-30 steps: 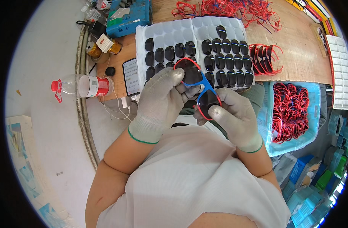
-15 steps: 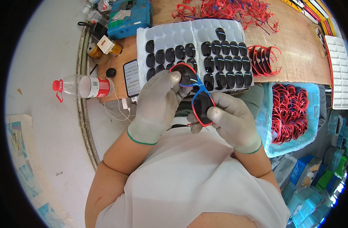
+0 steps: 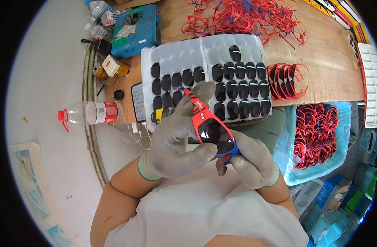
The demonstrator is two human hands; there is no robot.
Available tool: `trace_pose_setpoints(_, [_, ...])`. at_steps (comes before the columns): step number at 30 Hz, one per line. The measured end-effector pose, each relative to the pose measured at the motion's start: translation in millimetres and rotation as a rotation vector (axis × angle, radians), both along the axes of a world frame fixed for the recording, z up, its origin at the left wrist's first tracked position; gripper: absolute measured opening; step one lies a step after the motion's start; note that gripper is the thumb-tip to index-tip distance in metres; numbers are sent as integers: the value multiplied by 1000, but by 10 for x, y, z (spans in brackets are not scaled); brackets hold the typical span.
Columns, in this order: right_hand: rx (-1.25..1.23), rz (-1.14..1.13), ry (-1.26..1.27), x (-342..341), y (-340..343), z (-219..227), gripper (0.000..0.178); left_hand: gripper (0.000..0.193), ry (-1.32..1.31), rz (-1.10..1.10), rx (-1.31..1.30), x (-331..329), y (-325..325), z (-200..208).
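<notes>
Both my hands wear grey coated gloves and hold one pair of red and blue sunglasses (image 3: 201,117) in front of my chest. My left hand (image 3: 174,144) is closed on the red side, its thumb along the lower edge of a dark lens (image 3: 213,136). At the blue-edged end, my right hand (image 3: 254,160) pinches the frame between thumb and fingers. One temple arm points up and away past my left fingers. Just beyond lies a white tray (image 3: 178,53) with rows of dark lenses (image 3: 231,88). A yellow and black object (image 3: 161,115) shows partly behind my left hand.
Red frames lie heaped (image 3: 242,18) at the table's back. Several dark-lensed glasses (image 3: 285,81) stand lined up right of the tray. A light blue basket (image 3: 341,142) holds many red frames. At left are a phone (image 3: 138,96), a plastic bottle (image 3: 89,113) and a blue case (image 3: 137,31).
The sunglasses have turned over, now showing the red outer front and a temple arm. Both hands sit lower in view. The yellow and black object has come into sight.
</notes>
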State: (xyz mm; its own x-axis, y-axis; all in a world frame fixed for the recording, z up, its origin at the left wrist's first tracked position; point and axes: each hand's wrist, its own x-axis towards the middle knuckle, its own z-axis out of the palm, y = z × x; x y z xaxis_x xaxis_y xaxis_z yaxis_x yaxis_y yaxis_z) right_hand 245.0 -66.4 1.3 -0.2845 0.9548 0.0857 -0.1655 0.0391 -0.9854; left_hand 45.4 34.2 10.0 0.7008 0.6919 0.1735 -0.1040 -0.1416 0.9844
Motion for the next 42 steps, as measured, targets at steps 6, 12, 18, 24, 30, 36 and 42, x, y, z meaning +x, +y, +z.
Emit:
trace_pose_setpoints(6, [140,-200,-88,495,174,-184,50,28,332,-447,223,461,906,-22])
trace_pose_setpoints(12, [247,-410,-447,832,375,-342,45,26,822,26,1305,737,3397,-1034])
trace_pose_setpoints(18, [238,-901,-1123,1593,396,-619,38,24,1399,-326,1306,949,3592,-1370])
trace_pose_setpoints(24, [-381,-698,-1239,2448,449,-1305,37,18,915,-87,966,704,3587,-1168])
trace_pose_setpoints(30, [-420,-679,-1189,2403,546,-1297,36,25,549,241,656,562,3276,-773])
trace_pose_setpoints(36, [-133,-981,-1212,2211,508,-1194,37,27,661,282,655,691,3241,-770])
trace_pose_setpoints(42, [66,-1024,-826,1459,920,-690,26,36,268,445,267,694,2919,-681])
